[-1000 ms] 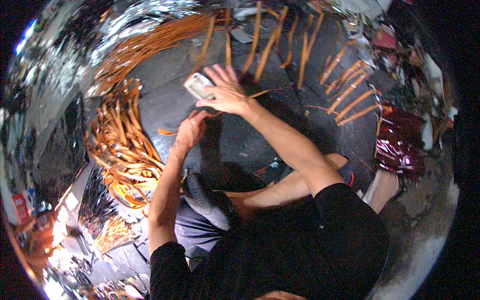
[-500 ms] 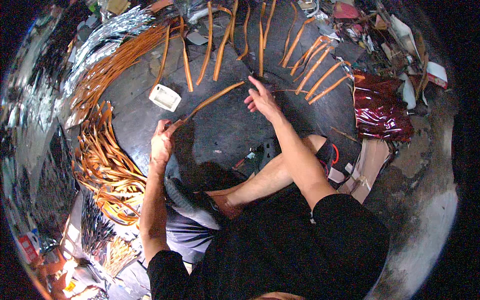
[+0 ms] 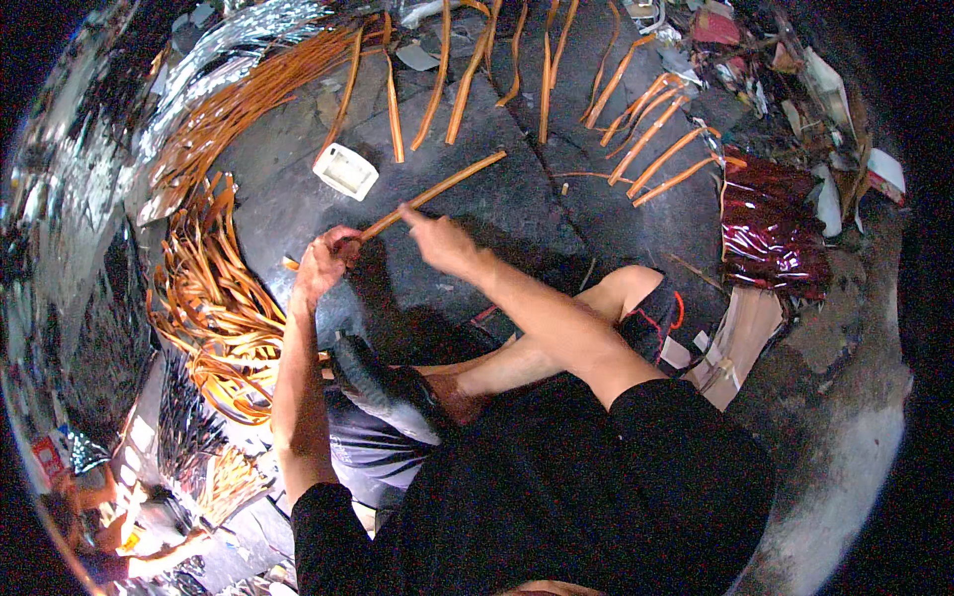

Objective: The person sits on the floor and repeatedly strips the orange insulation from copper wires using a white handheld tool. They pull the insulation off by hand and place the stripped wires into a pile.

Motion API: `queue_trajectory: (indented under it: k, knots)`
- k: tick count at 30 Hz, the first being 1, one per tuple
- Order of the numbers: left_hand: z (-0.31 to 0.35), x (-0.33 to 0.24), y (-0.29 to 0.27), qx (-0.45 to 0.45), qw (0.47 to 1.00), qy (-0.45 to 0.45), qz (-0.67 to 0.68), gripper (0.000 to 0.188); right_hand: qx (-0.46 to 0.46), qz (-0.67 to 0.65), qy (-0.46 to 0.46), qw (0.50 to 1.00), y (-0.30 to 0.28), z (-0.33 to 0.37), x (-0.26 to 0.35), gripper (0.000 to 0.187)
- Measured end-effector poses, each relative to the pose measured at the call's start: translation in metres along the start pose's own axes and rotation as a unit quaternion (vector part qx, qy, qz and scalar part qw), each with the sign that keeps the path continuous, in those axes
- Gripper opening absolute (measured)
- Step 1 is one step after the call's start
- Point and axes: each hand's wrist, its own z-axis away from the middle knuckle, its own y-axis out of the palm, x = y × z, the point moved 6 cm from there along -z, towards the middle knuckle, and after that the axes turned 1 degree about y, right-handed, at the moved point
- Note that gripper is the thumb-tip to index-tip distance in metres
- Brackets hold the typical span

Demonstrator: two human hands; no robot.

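Observation:
A long, narrow orange-brown strip [image 3: 455, 181] slants up to the right above the dark floor. My left hand [image 3: 326, 264] is closed around its lower end, and a short piece shows past the hand on the left. My right hand [image 3: 444, 241] meets the strip partway along, pinching it at the fingertips with the other fingers curled in. Just beyond my left hand lies a small white plastic tray [image 3: 347, 171]. Beside my left forearm is a tangled heap of similar glossy strips [image 3: 224, 308].
Several separate strips [image 3: 467, 84] fan out along the far side. A bundle of thin brown strands [image 3: 234, 104] lies at the far left beside silvery strands [image 3: 224, 50]. Dark red shiny sheeting [image 3: 773, 228] and cardboard [image 3: 740, 343] sit at right. My crossed legs [image 3: 517, 363] are close in front.
My right hand has come left and nearer, from beyond the strip's far end to partway along it, its fingers going from spread to curled. The strip now looks straighter.

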Motion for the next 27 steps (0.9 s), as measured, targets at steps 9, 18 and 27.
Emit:
queue_trajectory:
  k: [9,18,27]
  knots:
    - [-0.012,-0.002,0.022,-0.041,0.996,0.011,-0.084,0.021,-0.102,0.056,-0.109,0.987,-0.069,-0.049,0.080,0.070]
    - [-0.016,-0.010,0.024,-0.071,0.988,0.083,-0.106,0.028,-0.071,0.179,-0.205,0.960,-0.049,-0.094,0.084,0.066]
    - [-0.019,-0.015,0.020,-0.013,0.972,0.024,-0.234,0.046,-0.230,-0.211,-0.027,0.950,-0.095,-0.008,-0.017,0.038]
